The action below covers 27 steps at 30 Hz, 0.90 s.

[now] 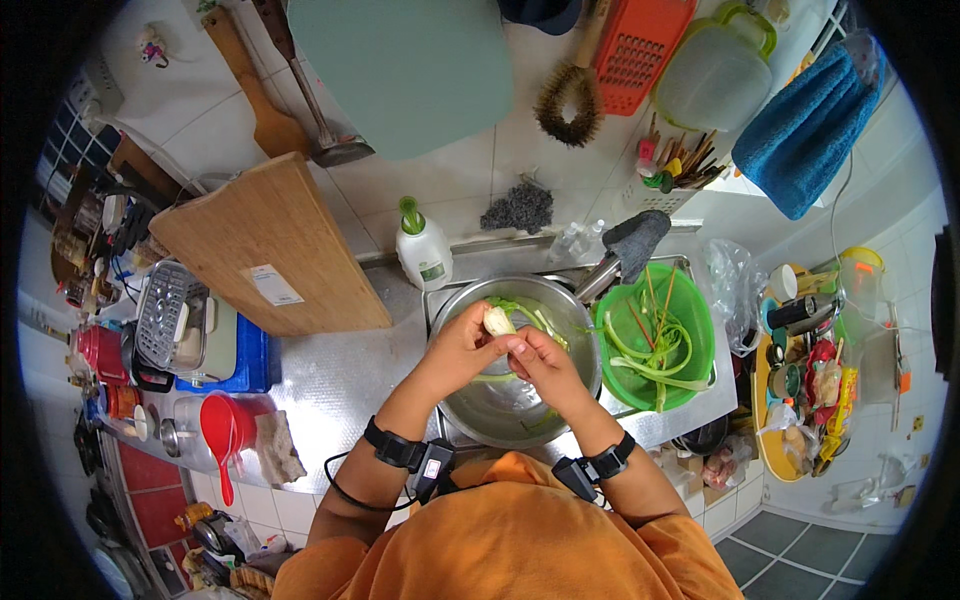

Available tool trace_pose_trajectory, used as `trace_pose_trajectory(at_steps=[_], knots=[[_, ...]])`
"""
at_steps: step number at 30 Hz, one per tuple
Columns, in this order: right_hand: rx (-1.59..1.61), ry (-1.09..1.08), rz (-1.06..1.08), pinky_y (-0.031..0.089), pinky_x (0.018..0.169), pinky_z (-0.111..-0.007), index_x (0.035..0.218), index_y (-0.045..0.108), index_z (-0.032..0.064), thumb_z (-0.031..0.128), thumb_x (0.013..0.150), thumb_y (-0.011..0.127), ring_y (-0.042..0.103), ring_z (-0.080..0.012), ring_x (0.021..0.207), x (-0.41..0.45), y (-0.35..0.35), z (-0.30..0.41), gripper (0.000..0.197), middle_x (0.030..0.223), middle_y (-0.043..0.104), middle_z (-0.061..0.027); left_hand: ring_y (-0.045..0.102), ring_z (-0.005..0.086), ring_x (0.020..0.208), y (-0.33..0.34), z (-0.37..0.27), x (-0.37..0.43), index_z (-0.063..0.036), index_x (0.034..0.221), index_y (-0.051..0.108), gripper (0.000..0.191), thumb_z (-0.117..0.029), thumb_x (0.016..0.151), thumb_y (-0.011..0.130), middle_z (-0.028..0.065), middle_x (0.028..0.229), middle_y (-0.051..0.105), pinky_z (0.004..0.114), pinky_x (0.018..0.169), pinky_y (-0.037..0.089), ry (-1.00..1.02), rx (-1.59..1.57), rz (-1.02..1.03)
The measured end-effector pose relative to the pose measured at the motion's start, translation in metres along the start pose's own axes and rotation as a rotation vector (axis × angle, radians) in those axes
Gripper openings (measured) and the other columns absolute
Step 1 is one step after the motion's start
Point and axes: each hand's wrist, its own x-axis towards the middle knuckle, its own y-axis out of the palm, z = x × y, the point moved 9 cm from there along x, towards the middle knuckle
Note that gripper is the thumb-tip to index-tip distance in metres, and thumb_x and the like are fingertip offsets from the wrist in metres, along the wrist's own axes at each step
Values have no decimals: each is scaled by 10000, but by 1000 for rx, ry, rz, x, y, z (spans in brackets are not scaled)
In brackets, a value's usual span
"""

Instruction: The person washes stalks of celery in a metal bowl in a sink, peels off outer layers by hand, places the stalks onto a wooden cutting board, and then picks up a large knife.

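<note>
Both of my hands are over a stainless steel basin set in the sink. In my left hand is a pale vegetable piece, whitish and thick, its upper end showing above the fingers. My right hand meets it from the other side, thumb and fingers pinched at its lower end; the fingers hide part of it. Green vegetable stalks lie in the basin behind my hands. To the right, a green plastic basket holds long green stalks and thin brown sticks.
A faucet with a grey cloth over it reaches in behind the basin. Behind and left stand a white bottle and a wooden cutting board. A red ladle lies left on the counter. A yellow tray is far right.
</note>
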Motion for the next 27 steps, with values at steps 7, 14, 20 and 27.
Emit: trace_pose_trajectory(at_steps=[7,14,20,27], knots=[[138,37,25,244,489,-196,891,512,65,343,934,459,308,-60,534,0,5,1,286,627,389,32,526,76,631,-9,6,-4,-23,902,522,247,-252,954,445,45,751,572,211,572,439,-156,-132,94],[162,80,-50,221,469,-199,875,512,58,377,916,484,302,-60,504,-2,2,7,323,589,393,26,532,66,737,-14,-8,-7,-26,967,506,118,-63,868,558,14,845,567,211,609,444,-68,-142,4],[111,12,-30,227,474,-193,886,518,53,353,920,490,311,-53,515,-2,3,16,303,599,396,28,522,42,756,-9,-25,-6,-29,951,512,143,-18,829,584,-3,859,569,193,638,430,-52,-90,45],[-19,-13,-14,297,536,-182,891,536,44,309,938,470,345,-52,581,-6,0,26,277,673,418,39,543,63,666,-8,-31,-6,-9,883,565,46,-25,841,555,21,811,607,202,628,441,-130,82,70]])
